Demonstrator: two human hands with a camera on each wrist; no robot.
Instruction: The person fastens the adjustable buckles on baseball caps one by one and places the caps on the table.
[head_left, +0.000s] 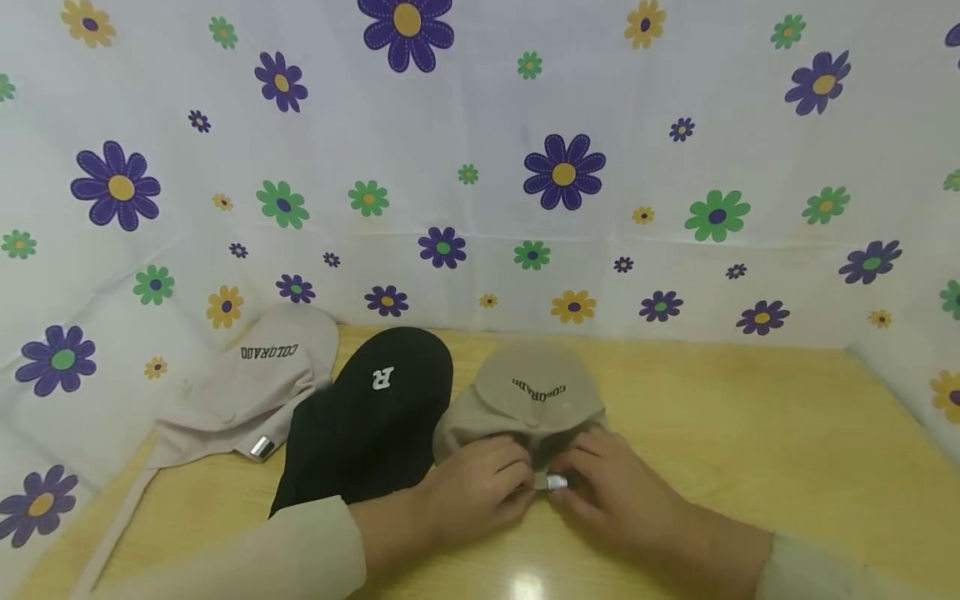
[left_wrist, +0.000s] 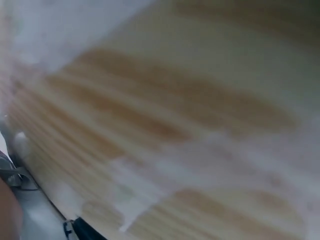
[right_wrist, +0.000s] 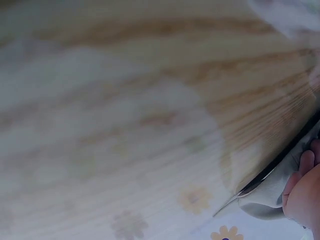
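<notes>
A beige cap (head_left: 536, 375) lettered COLORADO lies at the table's middle in the head view, its back opening toward the person. My left hand (head_left: 480, 483) grips the left side of that opening, fingers curled at the strap. On the other side my right hand (head_left: 622, 492) pinches the strap beside a silver buckle (head_left: 557, 482). The right wrist view catches my right hand (right_wrist: 305, 192) on the cap's cloth (right_wrist: 265, 202). Only a sliver of my left hand (left_wrist: 7, 215) shows in the left wrist view.
Left of the beige cap lies a black cap (head_left: 375, 417) with a white R. Farther left is a pale cap (head_left: 255, 383) with a buckle and a long loose strap (head_left: 120, 525). A flowered white cloth (head_left: 480, 117) stands behind the wooden table (head_left: 750, 417).
</notes>
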